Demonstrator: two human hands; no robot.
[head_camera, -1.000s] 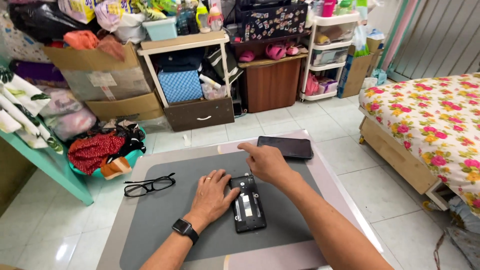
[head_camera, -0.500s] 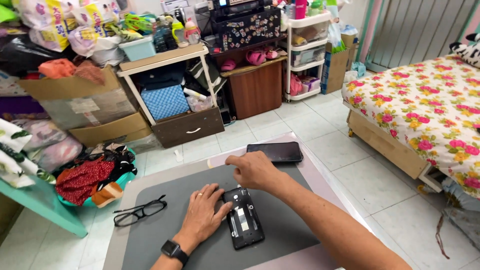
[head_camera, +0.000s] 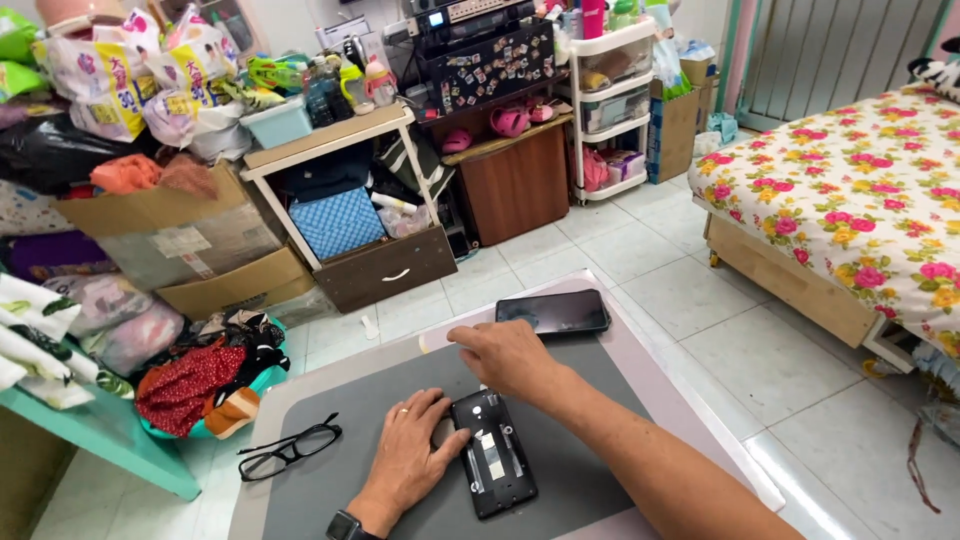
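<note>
On the grey mat, toward the table's near edge, lies an opened phone, back cover off, insides showing. The left hand rests just beside its left side, fingers loosely spread, thumb touching the casing. The right hand sits at the phone's far end, curled down over the top corner; whether it pinches anything I cannot tell. A pair of black glasses lies near the mat's left edge. Farther on, at the table's far edge, a second phone lies with its dark screen up.
</note>
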